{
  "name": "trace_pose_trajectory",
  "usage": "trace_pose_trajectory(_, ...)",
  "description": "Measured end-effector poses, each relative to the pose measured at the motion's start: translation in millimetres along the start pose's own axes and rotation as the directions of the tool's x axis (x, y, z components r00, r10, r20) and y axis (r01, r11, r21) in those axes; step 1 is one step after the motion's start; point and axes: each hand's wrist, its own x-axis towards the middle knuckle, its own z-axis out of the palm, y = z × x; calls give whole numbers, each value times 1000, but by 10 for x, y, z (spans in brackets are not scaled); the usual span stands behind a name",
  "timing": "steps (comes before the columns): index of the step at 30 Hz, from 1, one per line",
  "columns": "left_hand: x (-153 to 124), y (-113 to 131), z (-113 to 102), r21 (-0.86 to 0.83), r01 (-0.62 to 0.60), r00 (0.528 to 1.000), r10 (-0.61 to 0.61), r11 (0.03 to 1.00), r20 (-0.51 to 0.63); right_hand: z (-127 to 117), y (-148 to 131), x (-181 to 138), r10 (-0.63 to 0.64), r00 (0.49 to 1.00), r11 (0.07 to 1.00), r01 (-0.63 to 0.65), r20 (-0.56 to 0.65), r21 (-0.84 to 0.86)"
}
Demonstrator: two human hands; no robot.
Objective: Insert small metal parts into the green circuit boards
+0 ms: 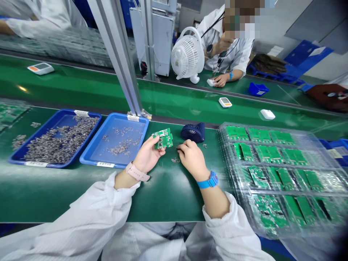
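Left hand (149, 155) grips a green board (164, 139) above the bench (163, 195); right hand (192, 158) has fingers bunched near loose metal bits (175, 160), can't tell if pinching any. Looks mid-job, but no clue whether the clear tray (333, 180)'s boards are finished.

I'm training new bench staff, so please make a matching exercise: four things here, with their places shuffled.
1. Held circuit board
2. Navy fan
3. Clear tray
4. Pink strap

A. Right of both hands
B. Around the left wrist
C. Just beyond the right hand
D. In the left hand

Pairs: 1-D, 2-C, 3-A, 4-B
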Motion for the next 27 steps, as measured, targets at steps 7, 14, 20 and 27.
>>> trace_pose_trajectory(7,-1,-6,-5,-15,14,1000,-14,1000,-11,50,26,20,71,997,996,-69,-23,62)
trace_pose_trajectory(14,12,-5,-4,-4,14,1000,-14,1000,-11,85,16,14,37,999,999,-36,-29,22)
trace_pose_trajectory(20,8,-9,-1,-14,20,999,-21,1000,-28,79,-11,12,15,1000,1000,-16,-18,-22)
trace_pose_trajectory(27,7,-10,-21,3,-6,1000,6,1000,-21,3,-21,43,-42,997,997,37,-68,-73)
